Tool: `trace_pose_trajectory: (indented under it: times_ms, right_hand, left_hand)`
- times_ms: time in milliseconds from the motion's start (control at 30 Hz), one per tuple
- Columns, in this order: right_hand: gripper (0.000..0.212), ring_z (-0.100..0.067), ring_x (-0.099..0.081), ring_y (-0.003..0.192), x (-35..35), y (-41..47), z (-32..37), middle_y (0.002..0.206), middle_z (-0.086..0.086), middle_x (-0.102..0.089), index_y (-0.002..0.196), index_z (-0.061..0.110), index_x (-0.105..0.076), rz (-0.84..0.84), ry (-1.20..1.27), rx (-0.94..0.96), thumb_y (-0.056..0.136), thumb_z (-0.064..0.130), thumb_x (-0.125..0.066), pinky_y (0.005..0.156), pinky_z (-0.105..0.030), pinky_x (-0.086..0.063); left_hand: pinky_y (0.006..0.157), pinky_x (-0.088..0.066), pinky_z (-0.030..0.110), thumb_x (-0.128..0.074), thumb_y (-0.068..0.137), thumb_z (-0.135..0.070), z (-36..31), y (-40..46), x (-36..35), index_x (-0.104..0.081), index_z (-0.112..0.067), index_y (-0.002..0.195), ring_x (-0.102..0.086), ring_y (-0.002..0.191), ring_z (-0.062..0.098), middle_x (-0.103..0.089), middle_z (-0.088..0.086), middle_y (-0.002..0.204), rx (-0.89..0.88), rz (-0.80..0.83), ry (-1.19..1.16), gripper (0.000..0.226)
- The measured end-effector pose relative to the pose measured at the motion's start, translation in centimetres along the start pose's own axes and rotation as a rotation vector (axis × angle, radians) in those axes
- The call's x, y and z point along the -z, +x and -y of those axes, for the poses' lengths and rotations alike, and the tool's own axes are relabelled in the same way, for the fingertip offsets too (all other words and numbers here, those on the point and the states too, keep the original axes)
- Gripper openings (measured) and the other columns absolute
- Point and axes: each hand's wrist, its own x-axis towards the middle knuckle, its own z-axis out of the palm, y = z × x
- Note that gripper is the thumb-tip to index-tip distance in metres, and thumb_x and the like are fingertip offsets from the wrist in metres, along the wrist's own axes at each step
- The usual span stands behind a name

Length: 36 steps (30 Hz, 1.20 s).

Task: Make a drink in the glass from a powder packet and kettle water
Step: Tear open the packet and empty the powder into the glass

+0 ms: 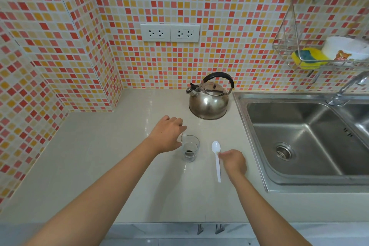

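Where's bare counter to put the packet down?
Bare: the beige counter left of the clear glass, out to the tiled wall. Also the front strip below both forearms. Crowded: between glass, white plastic spoon, steel kettle and steel sink.

One glass [190,148], kettle [208,102], spoon [217,158].

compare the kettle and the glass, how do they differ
The kettle is shiny opaque metal; the glass is clear, showing dark powder at its bottom. The kettle is much bigger and has a black handle and a spout; the glass has neither. The kettle stands untouched near the wall; the left hand holds a packet at the glass's rim. Both stand upright on the counter.
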Motion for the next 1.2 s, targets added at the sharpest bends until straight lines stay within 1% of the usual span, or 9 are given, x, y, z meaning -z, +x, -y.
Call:
trace_pose_trajectory:
  times_ms: [67,167,267,500,700,833,933,1067,1200]
  right_hand:
    - [0.026,-0.021,-0.062,0.072,0.0,-1.5,2.0,0.077,-0.002,-0.069,0.076,0.013,-0.068,-0.067,0.169,0.210,0.080,0.038,-0.069,0.071,-0.031,-0.049]
    - [0.031,-0.011,-0.062,0.069,-0.1,-4.3,6.7,0.076,0.002,-0.070,0.084,0.013,-0.073,0.171,0.374,0.392,0.079,0.044,-0.069,0.072,-0.029,-0.051]
    - [0.031,-0.010,-0.058,0.058,-0.4,-5.7,10.1,0.080,-0.003,-0.072,0.090,0.014,-0.073,0.365,0.277,0.424,0.075,0.041,-0.073,0.063,-0.023,-0.051]
    - [0.012,-0.016,-0.058,0.049,-0.8,-6.5,12.0,0.076,-0.011,-0.073,0.084,0.003,-0.073,0.472,0.186,0.406,0.076,0.012,-0.069,0.049,-0.018,-0.040]
    - [0.012,-0.005,-0.053,0.039,-1.8,-7.8,12.2,0.064,-0.006,-0.067,0.071,0.008,-0.068,0.547,0.066,0.550,0.080,0.004,-0.060,0.052,-0.017,-0.045]
    - [0.015,-0.007,-0.054,0.043,-2.7,-8.6,12.4,0.068,-0.011,-0.066,0.073,0.009,-0.065,0.525,-0.014,0.638,0.082,0.002,-0.055,0.047,-0.014,-0.042]
    - [0.010,0.000,-0.051,0.037,-2.9,-9.0,12.5,0.061,-0.004,-0.060,0.080,0.003,-0.068,0.543,0.012,0.668,0.083,0.002,-0.059,0.044,-0.011,-0.041]
    - [0.011,-0.011,-0.051,0.057,-3.1,-9.0,12.6,0.068,-0.002,-0.057,0.086,0.002,-0.069,0.506,-0.107,0.699,0.085,0.006,-0.058,0.056,-0.022,-0.040]
    - [0.012,-0.012,-0.048,0.063,-3.2,-8.9,12.4,0.075,0.000,-0.055,0.086,0.006,-0.068,0.479,-0.177,0.726,0.086,0.009,-0.056,0.042,-0.005,-0.034]
  left_hand:
    - [0.090,-0.034,0.031,-0.061,0.082,-0.046,0.0,-0.3,-0.2,-0.054,-0.023,0.133,-0.056,0.106,0.020,-0.058,0.000,0.118,0.085,-0.059,-0.131,0.057]
    - [0.095,-0.036,0.031,-0.065,0.079,-0.050,0.1,-0.9,-0.3,-0.054,-0.025,0.134,-0.058,0.108,0.017,-0.059,-0.003,0.119,0.192,-0.147,-0.306,0.062]
    - [0.094,-0.040,0.031,-0.070,0.077,-0.050,0.2,-1.7,0.1,-0.059,-0.024,0.129,-0.062,0.099,0.013,-0.061,-0.005,0.112,0.242,-0.225,-0.471,0.059]
    - [0.078,-0.049,0.023,-0.081,0.066,-0.045,1.0,-4.7,0.2,-0.064,-0.025,0.116,-0.061,0.083,0.007,-0.059,-0.011,0.096,0.335,-0.311,-0.707,0.056]
    - [0.073,-0.050,0.027,-0.077,0.077,-0.006,2.4,-6.3,-0.2,-0.073,-0.010,0.084,-0.061,0.066,0.014,-0.065,0.007,0.071,0.474,-0.264,-1.315,0.010]
    - [0.061,-0.043,0.011,-0.073,0.081,-0.006,3.0,-7.1,-0.5,-0.069,-0.004,0.081,-0.059,0.057,0.005,-0.064,0.011,0.068,0.511,-0.214,-1.329,0.004]
    - [0.064,-0.043,0.013,-0.073,0.082,-0.007,3.2,-7.5,-0.9,-0.069,-0.006,0.079,-0.058,0.061,0.006,-0.065,0.008,0.070,0.534,-0.201,-1.365,0.004]
    - [0.064,-0.046,0.009,-0.073,0.081,-0.008,3.0,-7.8,-1.3,-0.071,-0.005,0.080,-0.061,0.058,0.000,-0.069,0.003,0.067,0.534,-0.178,-1.396,0.004]
    - [0.066,-0.048,0.017,-0.068,0.084,-0.003,2.9,-7.3,-0.8,-0.067,-0.014,0.071,-0.061,0.059,0.007,-0.067,0.001,0.064,0.511,-0.130,-1.284,0.017]
